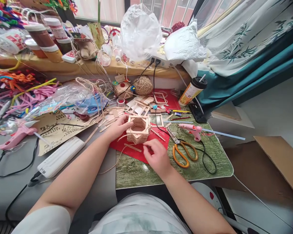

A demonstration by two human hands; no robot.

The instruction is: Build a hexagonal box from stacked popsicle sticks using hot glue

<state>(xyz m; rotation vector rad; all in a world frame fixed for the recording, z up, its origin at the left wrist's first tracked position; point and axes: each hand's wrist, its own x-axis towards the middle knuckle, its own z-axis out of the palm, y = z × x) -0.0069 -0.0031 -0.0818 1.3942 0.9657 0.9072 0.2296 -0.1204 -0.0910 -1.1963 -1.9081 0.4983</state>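
currently, the left hand (118,128) grips the stacked-stick box (137,137); the right hand (157,156) is curled near it, but its grip i cannot tell.

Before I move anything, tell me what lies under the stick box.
A red sheet shows around the base of the stick box; whatever lies directly beneath is hidden by the box.

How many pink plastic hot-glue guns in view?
2. One pink plastic glue gun lies far left, beside the tan printed paper sheet. The other pink glue gun lies right, just beyond the orange-handled metal scissors. Clutter may hide more.
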